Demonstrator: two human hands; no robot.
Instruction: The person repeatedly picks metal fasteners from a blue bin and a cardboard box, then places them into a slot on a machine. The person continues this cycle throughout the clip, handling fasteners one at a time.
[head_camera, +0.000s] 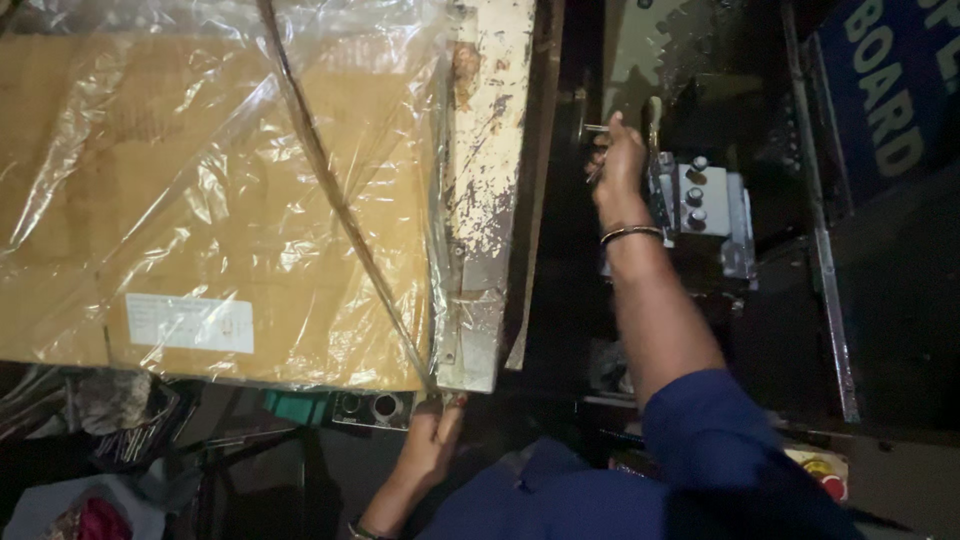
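Your right hand (617, 152) is closed around a small metal handle (596, 128) on the dark machine (700, 200). Your left hand (432, 440) pinches the lower corner of the clear plastic sheet (250, 150) covering the brown cardboard stack (200, 230) on the worktop (490, 150).

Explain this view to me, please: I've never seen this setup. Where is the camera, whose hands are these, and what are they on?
The single picture comes from a camera on the person's head, looking down. Both arms are that person's own. The right hand, wearing a bangle, grips a thin metal handle on a dark machine. The left hand touches the near corner of a worn metal table. On it lies a large cardboard sheet wrapped in clear plastic, with a strap across.
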